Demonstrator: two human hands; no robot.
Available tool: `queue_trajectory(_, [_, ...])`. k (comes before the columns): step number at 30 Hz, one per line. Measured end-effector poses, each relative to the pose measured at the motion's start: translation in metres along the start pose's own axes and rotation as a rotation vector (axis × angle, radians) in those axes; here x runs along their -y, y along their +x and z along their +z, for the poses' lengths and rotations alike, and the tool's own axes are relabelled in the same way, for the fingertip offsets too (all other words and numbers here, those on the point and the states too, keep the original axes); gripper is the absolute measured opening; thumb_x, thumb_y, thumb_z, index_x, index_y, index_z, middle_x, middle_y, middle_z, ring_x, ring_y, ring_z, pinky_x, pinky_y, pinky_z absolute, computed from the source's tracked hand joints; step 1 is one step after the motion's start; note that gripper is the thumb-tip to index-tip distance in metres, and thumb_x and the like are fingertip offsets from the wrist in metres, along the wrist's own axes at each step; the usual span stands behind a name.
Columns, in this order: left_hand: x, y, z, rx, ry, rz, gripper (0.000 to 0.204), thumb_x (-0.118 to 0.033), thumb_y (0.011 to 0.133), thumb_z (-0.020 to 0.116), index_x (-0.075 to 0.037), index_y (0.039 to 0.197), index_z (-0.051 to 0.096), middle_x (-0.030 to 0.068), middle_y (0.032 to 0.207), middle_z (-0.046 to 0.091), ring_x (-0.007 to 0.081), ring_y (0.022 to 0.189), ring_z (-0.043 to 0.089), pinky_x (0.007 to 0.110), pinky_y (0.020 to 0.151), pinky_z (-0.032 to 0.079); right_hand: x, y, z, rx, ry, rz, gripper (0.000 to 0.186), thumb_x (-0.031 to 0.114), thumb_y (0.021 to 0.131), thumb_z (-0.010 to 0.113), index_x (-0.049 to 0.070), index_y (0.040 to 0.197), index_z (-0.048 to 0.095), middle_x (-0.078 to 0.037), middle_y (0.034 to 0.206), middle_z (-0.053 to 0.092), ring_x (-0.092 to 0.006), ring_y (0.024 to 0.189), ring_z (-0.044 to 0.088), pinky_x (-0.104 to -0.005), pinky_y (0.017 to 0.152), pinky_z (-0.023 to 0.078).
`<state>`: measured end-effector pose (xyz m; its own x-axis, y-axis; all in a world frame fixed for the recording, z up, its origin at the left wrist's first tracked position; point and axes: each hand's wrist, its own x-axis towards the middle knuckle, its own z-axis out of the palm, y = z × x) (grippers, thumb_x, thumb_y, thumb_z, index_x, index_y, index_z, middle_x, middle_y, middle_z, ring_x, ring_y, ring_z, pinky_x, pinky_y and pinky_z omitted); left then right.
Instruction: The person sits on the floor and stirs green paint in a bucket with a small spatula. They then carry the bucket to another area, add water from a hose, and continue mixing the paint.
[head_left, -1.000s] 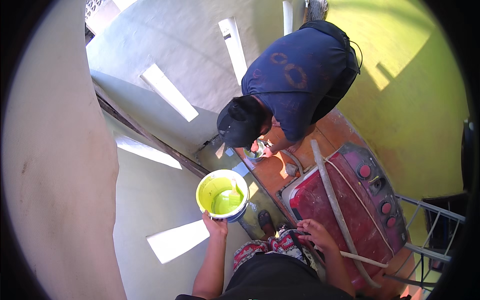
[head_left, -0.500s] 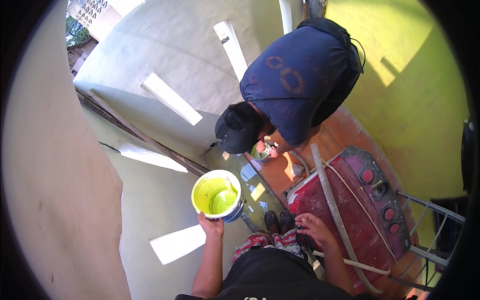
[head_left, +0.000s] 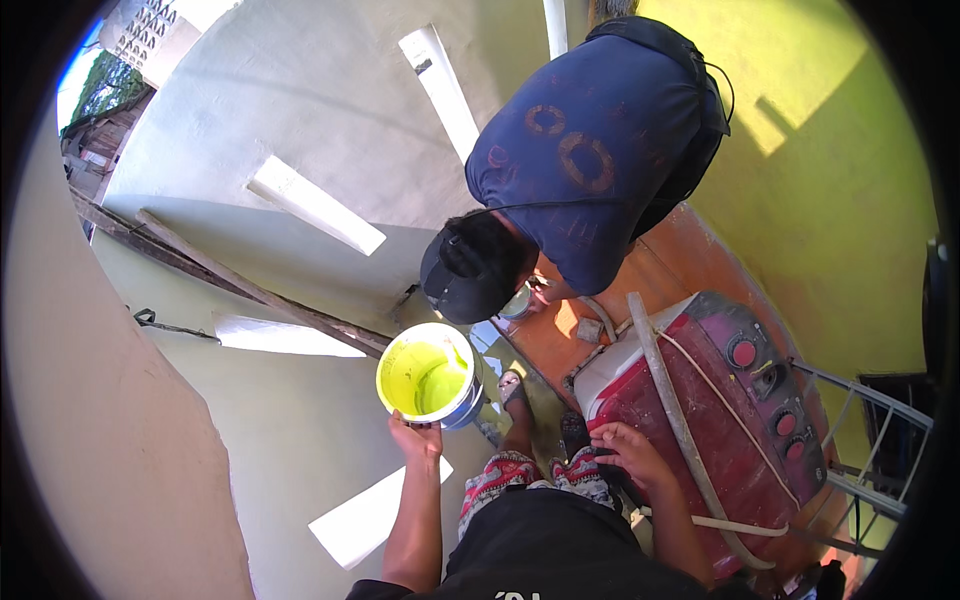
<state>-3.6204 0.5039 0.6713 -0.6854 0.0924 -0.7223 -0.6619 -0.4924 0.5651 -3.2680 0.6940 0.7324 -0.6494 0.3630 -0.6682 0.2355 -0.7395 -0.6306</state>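
left hand (head_left: 416,436) out front, fingers closed in a grip | left forearm (head_left: 415,520) stretched nearly straight ahead | right hand (head_left: 628,448) held up, fingers loosely bent, from what i see | right forearm (head_left: 678,530) slanting inward

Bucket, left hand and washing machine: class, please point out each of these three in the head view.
Bucket (head_left: 403,372): head view, on its yellow-coated inner wall.
Left hand (head_left: 417,435): head view, on the middle of the hand.
Washing machine (head_left: 720,440): head view, on its red top.
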Motion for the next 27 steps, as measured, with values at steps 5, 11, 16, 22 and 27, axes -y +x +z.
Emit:
queue_trajectory(5, [-0.018,0.043,0.019,0.031,0.042,-0.027,0.046,-0.043,0.098,0.042,-0.010,0.128,0.050,0.0087,0.126,0.054,0.0214,0.107,0.056,0.038,0.087,0.051,0.016,0.026,0.035,-0.059,0.023,0.002,0.026,0.022,0.103,0.053,0.004,0.121,0.057,-0.008,0.125,0.057,-0.0216,0.120,0.054,-0.0386,0.095,0.050])
queue_trajectory(11, [-0.050,0.080,0.034,0.032,0.071,-0.039,0.045,-0.044,0.097,0.043,-0.010,0.125,0.053,0.0077,0.124,0.055,0.0212,0.106,0.056,0.038,0.085,0.051,0.044,0.064,0.087,-0.041,-0.004,-0.008,0.027,0.024,0.103,0.053,0.004,0.122,0.056,-0.008,0.125,0.057,-0.0202,0.121,0.054,-0.0371,0.096,0.049])
queue_trajectory(16, [-0.075,0.101,0.048,0.015,0.063,-0.049,0.045,-0.045,0.097,0.044,-0.010,0.125,0.053,0.0068,0.125,0.055,0.0215,0.108,0.057,0.039,0.086,0.051,0.061,0.089,0.118,-0.036,-0.036,-0.035,0.026,0.021,0.104,0.049,0.004,0.123,0.056,-0.009,0.126,0.058,-0.0212,0.121,0.055,-0.0372,0.096,0.050])
queue_trajectory(22, [-0.102,0.124,0.055,0.029,0.054,-0.047,0.045,-0.045,0.097,0.044,-0.011,0.125,0.053,0.0068,0.127,0.055,0.0220,0.110,0.056,0.040,0.089,0.051,0.063,0.118,0.143,0.002,-0.034,-0.037,0.024,0.020,0.104,0.049,0.005,0.121,0.056,-0.009,0.126,0.058,-0.0207,0.120,0.056,-0.0357,0.095,0.051])
queue_trajectory(27, [-0.115,0.134,0.059,-0.003,0.031,-0.019,0.045,-0.045,0.097,0.044,-0.012,0.126,0.052,0.0070,0.128,0.054,0.0220,0.111,0.056,0.040,0.089,0.051,0.066,0.134,0.157,0.038,-0.050,-0.004,0.024,0.022,0.104,0.050,0.007,0.122,0.055,-0.009,0.125,0.059,-0.0198,0.116,0.058,-0.0352,0.094,0.051])
